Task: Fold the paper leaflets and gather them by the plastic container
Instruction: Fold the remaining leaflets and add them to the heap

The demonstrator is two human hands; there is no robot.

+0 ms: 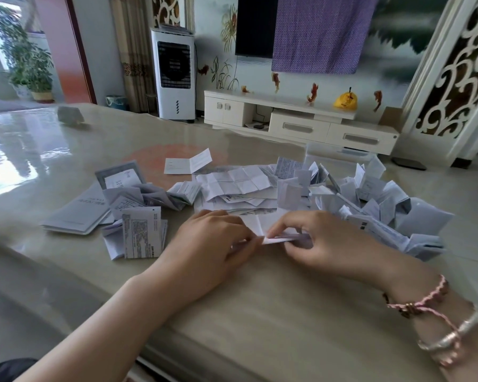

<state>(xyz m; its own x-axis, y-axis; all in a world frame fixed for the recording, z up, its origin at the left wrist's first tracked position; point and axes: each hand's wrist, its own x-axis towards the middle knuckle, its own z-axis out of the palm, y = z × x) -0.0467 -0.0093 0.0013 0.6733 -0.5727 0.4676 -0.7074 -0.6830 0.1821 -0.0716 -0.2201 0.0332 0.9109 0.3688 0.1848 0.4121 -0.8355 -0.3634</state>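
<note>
A white paper leaflet (262, 226) lies on the table between my hands, partly folded over. My left hand (213, 241) pinches its left end with fingers curled. My right hand (320, 241) pinches the folded edge on the right. Behind them spreads a heap of unfolded creased leaflets (238, 186). To the right a pile of folded leaflets (375, 205) lies beside a clear plastic container (334, 155) at the table's far right. More leaflets and booklets (141, 230) lie at the left.
The glossy beige table (232, 304) has its front edge near my forearms. A single folded card (188, 164) lies farther back. A small grey object (69, 115) sits at the far left of the table. A TV cabinet and fan stand beyond.
</note>
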